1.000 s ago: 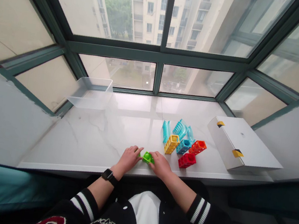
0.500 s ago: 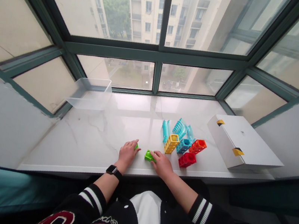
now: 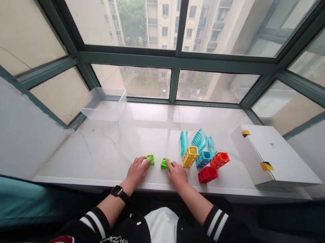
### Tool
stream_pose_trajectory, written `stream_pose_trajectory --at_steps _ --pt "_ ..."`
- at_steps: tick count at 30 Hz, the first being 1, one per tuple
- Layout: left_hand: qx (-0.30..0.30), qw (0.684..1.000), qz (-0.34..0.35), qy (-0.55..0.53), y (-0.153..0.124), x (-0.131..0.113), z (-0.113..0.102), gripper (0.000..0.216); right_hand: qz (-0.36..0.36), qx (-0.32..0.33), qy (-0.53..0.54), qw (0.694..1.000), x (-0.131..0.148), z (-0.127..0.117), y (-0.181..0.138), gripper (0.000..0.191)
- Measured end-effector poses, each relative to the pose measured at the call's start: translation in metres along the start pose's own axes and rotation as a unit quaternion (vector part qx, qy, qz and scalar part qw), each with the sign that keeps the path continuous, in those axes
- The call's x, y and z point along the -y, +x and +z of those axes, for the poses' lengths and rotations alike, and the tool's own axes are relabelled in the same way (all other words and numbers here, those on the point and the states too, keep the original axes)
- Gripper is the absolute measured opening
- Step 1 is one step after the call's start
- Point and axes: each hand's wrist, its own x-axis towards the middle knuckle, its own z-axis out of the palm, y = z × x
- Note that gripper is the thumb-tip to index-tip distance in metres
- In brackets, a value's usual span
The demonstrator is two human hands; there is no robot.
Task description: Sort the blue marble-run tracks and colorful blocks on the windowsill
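Your left hand [image 3: 137, 171] and right hand [image 3: 177, 176] rest at the lower centre of the frame, each touching a small, bright-green, squarish plastic block. The left green block [image 3: 150, 159] sits on the glossy white, grey-veined marble-look windowsill [image 3: 105, 149], at the tips of your left thumb and fingers; the right green block [image 3: 165, 163] lies just beyond your right fingertips, which overlap its right side. A narrow strip of bare sill separates the two blocks. Your fingers are curled and close together on both hands; whether they pinch the blocks or only touch them, you cannot tell from this angle. A black square-faced watch [image 3: 117, 191] circles your left wrist. Right of centre stand a yellow openwork plastic block tower [image 3: 190, 157], a blue one [image 3: 203, 160], an orange-red one [image 3: 219, 160] and a red one [image 3: 208, 175], with translucent turquoise plastic track pieces [image 3: 200, 140] behind them. A white box with yellow-and-black tabs [image 3: 280, 156] lies at the right, and a clear plastic bin [image 3: 103, 106] sits left of centre, near the green-framed window [image 3: 176, 63] across the top.
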Motion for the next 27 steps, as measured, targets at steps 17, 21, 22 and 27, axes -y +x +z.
stream_pose_trajectory --at_steps 17,21,22,27 --pt "0.092 0.989 -0.106 0.051 0.06 0.018 -0.003 0.09 0.052 0.019 -0.005 0.998 0.006 -0.003 0.015 0.062" --pt "0.066 0.991 -0.092 0.072 0.041 0.037 -0.014 0.083 0.061 0.017 -0.004 0.998 0.004 0.0 0.021 0.066" --pt "0.048 0.992 -0.085 0.078 0.036 0.036 -0.017 0.08 0.063 0.016 -0.003 0.998 0.004 0.002 0.022 0.067" --pt "-0.021 0.999 0.046 0.004 0.027 -0.012 -0.013 0.061 0.066 0.003 0.009 0.998 0.002 0.009 0.028 0.074"
